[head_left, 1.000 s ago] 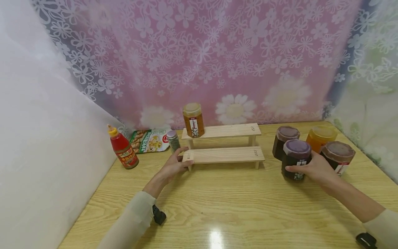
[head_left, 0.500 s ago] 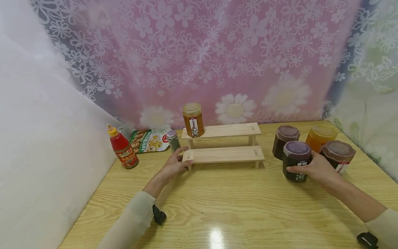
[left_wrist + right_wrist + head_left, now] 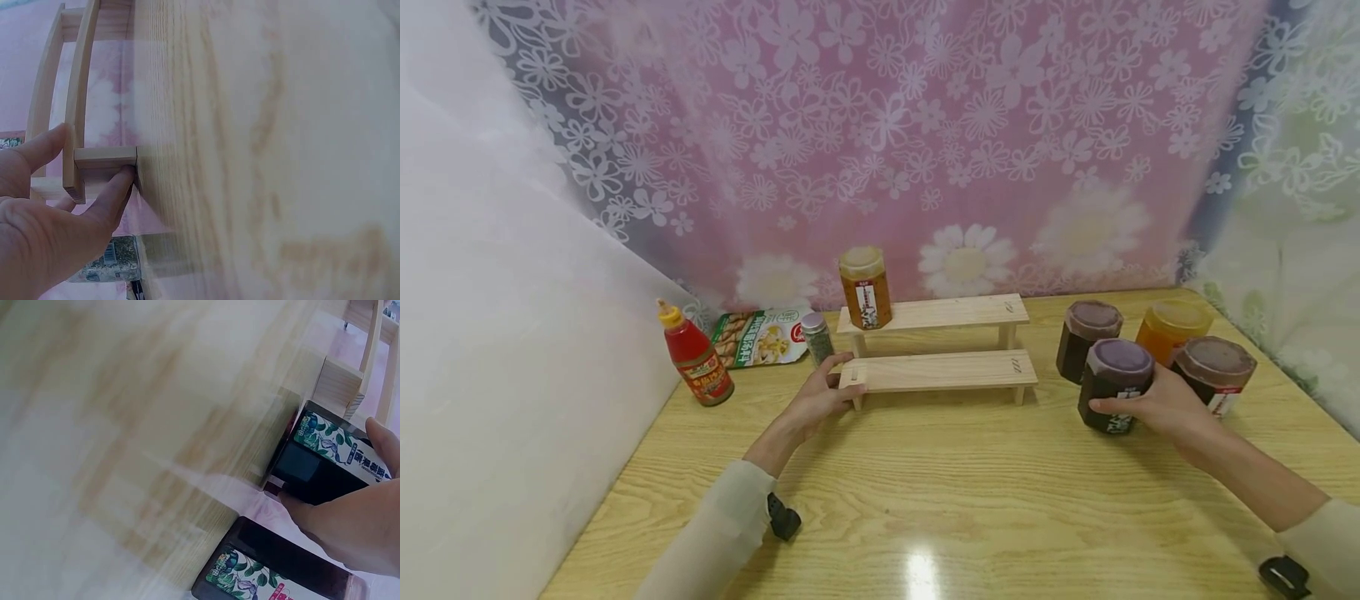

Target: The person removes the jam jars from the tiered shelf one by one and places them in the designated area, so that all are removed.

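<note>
In the head view my left hand (image 3: 820, 398) grips the left end of the lower step of a two-tier wooden shelf (image 3: 940, 371). The left wrist view shows the thumb on the board (image 3: 75, 125) and fingers by its short leg (image 3: 106, 155). My right hand (image 3: 1176, 408) holds a dark jar with a purple lid (image 3: 1122, 357), thumb along its near side. Its label (image 3: 337, 444) shows in the right wrist view; whether its base touches the table I cannot tell. An amber jar (image 3: 865, 292) stands on the upper step's left end.
Beside the held jar stand another dark jar (image 3: 1086, 333), an orange jar (image 3: 1174, 323) and a dark jar with a brownish lid (image 3: 1216, 362). On the left are a red sauce bottle (image 3: 700, 362), a food packet (image 3: 763, 337) and a small spice shaker (image 3: 817, 336). A floral curtain (image 3: 880, 150) hangs behind.
The purple-lidded jar in my right hand has shifted and tilted very slightly. My left hand and the shelf stay where they were.
</note>
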`<state>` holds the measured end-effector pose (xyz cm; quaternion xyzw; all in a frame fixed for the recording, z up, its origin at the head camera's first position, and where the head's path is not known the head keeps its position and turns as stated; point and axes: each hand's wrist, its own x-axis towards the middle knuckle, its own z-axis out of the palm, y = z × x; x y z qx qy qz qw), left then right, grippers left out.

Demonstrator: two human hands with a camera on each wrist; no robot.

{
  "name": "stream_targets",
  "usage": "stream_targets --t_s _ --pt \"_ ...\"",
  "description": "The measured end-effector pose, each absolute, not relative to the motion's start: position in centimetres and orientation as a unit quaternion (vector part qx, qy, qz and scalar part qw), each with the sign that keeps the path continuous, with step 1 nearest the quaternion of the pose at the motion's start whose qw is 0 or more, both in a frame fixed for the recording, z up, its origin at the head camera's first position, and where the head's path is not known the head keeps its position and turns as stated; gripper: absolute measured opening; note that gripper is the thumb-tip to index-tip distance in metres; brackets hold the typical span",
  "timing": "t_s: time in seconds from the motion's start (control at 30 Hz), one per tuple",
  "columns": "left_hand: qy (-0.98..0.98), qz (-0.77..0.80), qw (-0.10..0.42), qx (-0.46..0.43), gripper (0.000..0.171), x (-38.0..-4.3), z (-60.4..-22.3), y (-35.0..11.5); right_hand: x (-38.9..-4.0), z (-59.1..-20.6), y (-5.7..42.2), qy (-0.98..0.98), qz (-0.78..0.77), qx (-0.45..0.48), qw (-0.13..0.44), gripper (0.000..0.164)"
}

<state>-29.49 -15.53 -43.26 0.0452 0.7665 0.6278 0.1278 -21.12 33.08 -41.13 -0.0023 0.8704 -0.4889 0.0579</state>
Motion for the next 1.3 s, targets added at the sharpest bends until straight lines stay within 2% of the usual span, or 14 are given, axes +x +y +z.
stream_targets --t_s 0.53,0.8,1.03,1.3 --pt "0.761 0.633 0.127 0.053 0.07 -29.5 -43.3 -15.7 -21.0 -41.2 33.4 0.874 -0.479 -0.002 0.075 0.111" --pt "0.758 0.637 0.13 0.054 0.07 -29.4 -43.4 -15.5 -20.8 -41.2 33.6 0.873 -0.482 -0.004 0.073 0.108" --pt "0.754 0.641 0.13 0.055 0.071 -29.4 -43.2 -15.5 -20.7 -39.0 33.9 0.886 -0.46 0.001 0.055 0.108" --pt "0.762 0.632 0.131 0.051 0.069 -29.4 -43.3 -15.6 -20.8 -36.4 33.6 0.869 -0.492 -0.026 0.031 0.094"
